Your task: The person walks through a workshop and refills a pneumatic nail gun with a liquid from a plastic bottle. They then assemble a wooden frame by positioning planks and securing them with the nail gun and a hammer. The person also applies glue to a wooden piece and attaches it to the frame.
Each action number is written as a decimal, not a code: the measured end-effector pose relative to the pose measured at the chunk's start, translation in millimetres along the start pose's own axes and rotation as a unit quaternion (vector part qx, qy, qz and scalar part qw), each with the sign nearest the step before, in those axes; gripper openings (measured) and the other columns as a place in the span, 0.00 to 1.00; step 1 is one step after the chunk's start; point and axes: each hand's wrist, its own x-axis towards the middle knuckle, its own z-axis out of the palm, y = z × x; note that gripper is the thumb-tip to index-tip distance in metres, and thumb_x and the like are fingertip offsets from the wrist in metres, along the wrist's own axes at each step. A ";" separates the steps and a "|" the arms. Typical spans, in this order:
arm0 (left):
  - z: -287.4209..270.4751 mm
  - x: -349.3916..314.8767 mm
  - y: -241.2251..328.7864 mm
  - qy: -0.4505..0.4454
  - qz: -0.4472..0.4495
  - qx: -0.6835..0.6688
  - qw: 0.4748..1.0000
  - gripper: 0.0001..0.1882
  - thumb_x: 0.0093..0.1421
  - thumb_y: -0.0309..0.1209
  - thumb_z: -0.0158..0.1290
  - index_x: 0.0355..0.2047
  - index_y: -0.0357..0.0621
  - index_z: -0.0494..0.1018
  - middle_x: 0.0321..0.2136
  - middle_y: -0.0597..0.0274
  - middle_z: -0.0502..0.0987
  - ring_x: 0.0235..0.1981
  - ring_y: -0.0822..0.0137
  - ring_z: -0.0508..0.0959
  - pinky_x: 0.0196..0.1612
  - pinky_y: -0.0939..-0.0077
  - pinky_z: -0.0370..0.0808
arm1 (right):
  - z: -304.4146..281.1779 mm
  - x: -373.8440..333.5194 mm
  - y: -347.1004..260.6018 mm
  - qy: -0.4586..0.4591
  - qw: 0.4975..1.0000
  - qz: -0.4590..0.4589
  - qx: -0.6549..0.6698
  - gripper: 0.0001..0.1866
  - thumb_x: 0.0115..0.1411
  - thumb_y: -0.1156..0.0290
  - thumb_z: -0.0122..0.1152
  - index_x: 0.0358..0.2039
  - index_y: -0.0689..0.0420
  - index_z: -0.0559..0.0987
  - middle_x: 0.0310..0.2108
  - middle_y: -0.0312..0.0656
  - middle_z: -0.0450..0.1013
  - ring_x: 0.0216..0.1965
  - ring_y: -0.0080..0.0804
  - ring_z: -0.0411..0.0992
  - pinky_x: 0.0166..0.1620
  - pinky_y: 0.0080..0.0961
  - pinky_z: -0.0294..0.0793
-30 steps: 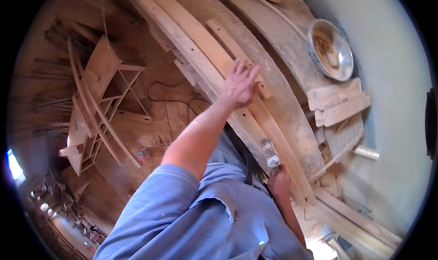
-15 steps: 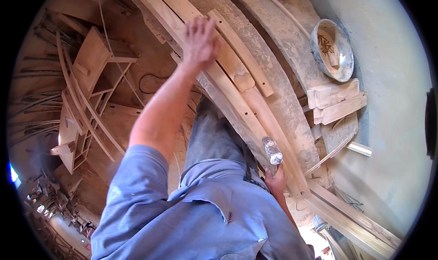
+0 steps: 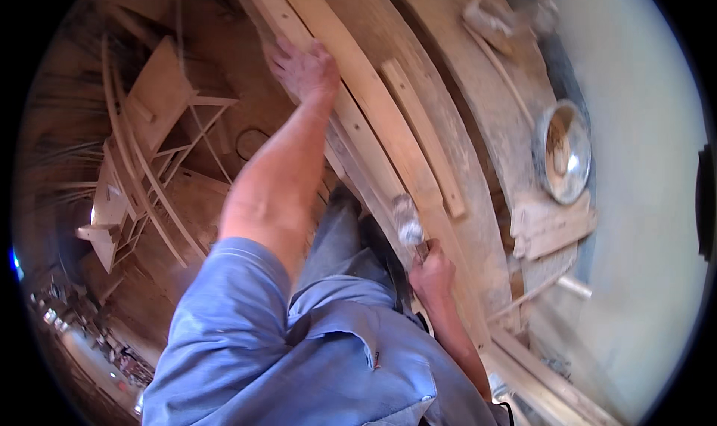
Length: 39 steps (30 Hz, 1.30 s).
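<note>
My left hand (image 3: 306,71) lies on a pale wooden strip (image 3: 358,131) with holes in it, its fingers stretched toward the strip's left edge. In my right hand (image 3: 433,273) is a hammer (image 3: 408,223), held by its handle close under the head. The hammer head is over the lower part of the wood. Right beside the strip runs a curved wooden piece (image 3: 373,112), with a narrow dark gap between the two. A shorter slat (image 3: 424,138) with holes near its ends rests farther right.
A metal bowl (image 3: 575,146) stands on the right by the pale wall (image 3: 635,127). Below it lie stacked short wooden blocks (image 3: 549,228). A wooden frame with curved ribs (image 3: 160,97) stands at the left. Long beams (image 3: 549,385) extend at the lower right.
My left hand has shifted from the curved piece to the holed strip's left edge. My right hand has come up and left with the hammer. The whole view has turned somewhat.
</note>
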 end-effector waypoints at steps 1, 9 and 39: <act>-10.8 0.7 10.8 -0.047 -0.061 -0.018 0.997 0.39 0.65 0.46 0.46 0.68 0.35 0.50 0.65 0.31 0.56 0.65 0.35 0.58 0.68 0.48 0.55 | -6.1 19.7 -18.3 -0.014 0.999 0.005 -0.048 0.18 0.55 0.72 0.60 0.47 0.61 0.73 0.36 0.60 0.77 0.38 0.62 0.77 0.44 0.56 0.74; -22.6 2.3 0.1 -0.061 -0.204 -0.209 0.954 0.33 0.72 0.43 0.36 0.68 0.31 0.53 0.64 0.33 0.61 0.66 0.41 0.61 0.68 0.54 0.57 | -12.3 26.6 -62.0 -0.018 0.998 0.044 -0.028 0.16 0.57 0.67 0.62 0.44 0.61 0.75 0.33 0.61 0.78 0.37 0.63 0.77 0.43 0.55 0.74; -20.0 -107.0 2.5 -0.061 -0.463 -0.135 0.874 0.29 0.69 0.44 0.38 0.60 0.34 0.69 0.55 0.37 0.72 0.58 0.40 0.68 0.63 0.52 0.61 | -54.2 220.5 -266.9 -0.004 0.965 -0.260 -0.034 0.15 0.56 0.71 0.60 0.43 0.62 0.74 0.31 0.59 0.78 0.35 0.62 0.76 0.38 0.51 0.75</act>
